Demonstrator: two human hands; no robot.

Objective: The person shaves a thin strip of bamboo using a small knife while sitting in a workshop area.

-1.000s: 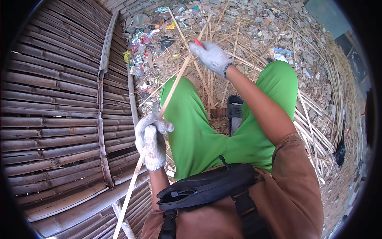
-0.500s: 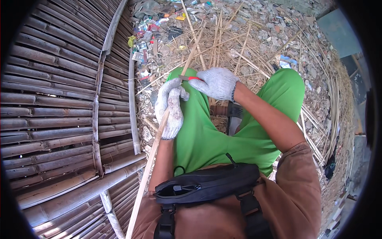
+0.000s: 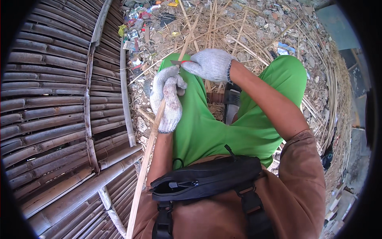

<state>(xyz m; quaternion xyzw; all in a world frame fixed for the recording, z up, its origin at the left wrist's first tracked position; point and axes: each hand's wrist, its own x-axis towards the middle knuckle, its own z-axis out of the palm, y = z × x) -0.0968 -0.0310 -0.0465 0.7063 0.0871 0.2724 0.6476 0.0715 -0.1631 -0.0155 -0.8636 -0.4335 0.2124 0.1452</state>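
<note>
My left hand (image 3: 167,97), in a whitish knit glove, is closed around a long pale bamboo strip (image 3: 148,153). The strip runs from beside my left forearm up through the glove and out past my left knee. My right hand (image 3: 211,65), gloved the same way, grips a small knife with a red handle; most of the handle is hidden in the fingers. Its blade (image 3: 175,62) points left and lies across the strip, just beyond my left fingertips. Both hands are over my left knee, in green trousers (image 3: 199,119).
A slatted bamboo wall (image 3: 51,103) stands close on my left. Ahead, loose bamboo strips (image 3: 211,30) and shavings lie on rubble mixed with litter (image 3: 137,24). Long thin strips (image 3: 332,115) lie along the right. A black bag (image 3: 207,179) is strapped across my front.
The view has shifted slightly, so the scene sits a little higher. The knife has slid left, with more of its blade past the strip. Both grips stay the same.
</note>
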